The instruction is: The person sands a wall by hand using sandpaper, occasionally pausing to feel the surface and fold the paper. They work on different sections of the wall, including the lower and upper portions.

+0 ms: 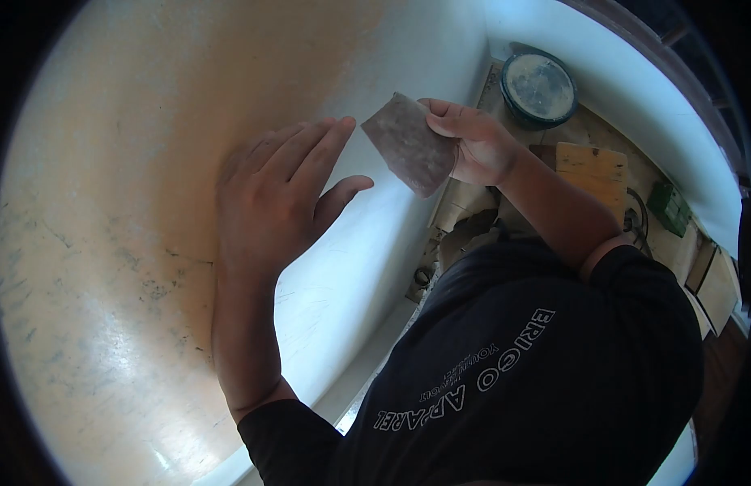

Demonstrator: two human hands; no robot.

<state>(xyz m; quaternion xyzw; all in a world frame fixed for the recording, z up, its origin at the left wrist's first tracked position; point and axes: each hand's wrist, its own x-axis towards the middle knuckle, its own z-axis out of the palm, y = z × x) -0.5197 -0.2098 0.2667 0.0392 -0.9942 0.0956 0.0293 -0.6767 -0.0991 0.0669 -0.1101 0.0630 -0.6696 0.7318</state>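
My right hand (481, 142) pinches one edge of a brownish-grey sheet of sandpaper (414, 146) between thumb and fingers. The sheet is held up in front of a smooth wall (132, 227), its broad face toward me. My left hand (282, 186) holds nothing; its fingers are stretched out and the thumb stands apart. Its palm faces the wall and seems to rest on it, though the contact is hidden. The fingertips point toward the sandpaper, a short gap away. Tan patches and dark scuffs mark the wall.
A dark round tub (540, 89) with a pale, dusty top stands on the floor in the corner. Near my right forearm are a wooden board (594, 174) and a green box (669, 209), with a dark cable beside them. Another pale wall (618, 73) curves around behind.
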